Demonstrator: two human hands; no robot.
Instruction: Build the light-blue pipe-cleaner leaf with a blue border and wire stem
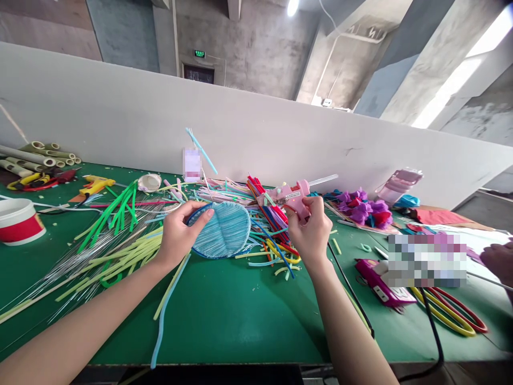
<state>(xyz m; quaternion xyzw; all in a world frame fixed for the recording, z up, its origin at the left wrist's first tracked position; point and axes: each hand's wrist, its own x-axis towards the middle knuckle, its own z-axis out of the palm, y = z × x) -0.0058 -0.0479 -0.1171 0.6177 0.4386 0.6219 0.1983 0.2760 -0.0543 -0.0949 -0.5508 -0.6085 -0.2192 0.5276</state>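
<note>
Between thumb and fingers, my left hand [182,232] pinches the left edge of a blue heart-shaped piece [224,230], covered in fine streaky strands with a darker blue rim. My right hand [310,230] is wrapped round the handle of a pink glue gun [296,198], a clear glue stick [324,179] jutting from its back. The gun's nozzle points left, toward the blue piece but apart from it. Behind them lie red and blue pipe cleaners [262,192] and a pile of pale pink ones [224,190].
Green pipe cleaners [124,211], yellow-green ones [132,251] and thin wires cover the left. A yellow glue gun [96,185], white-and-red cup [20,222] and bamboo tubes [38,155] stand farther left. On the right are purple flowers [363,206], a magenta pouch [382,283] and another person's hand [497,262].
</note>
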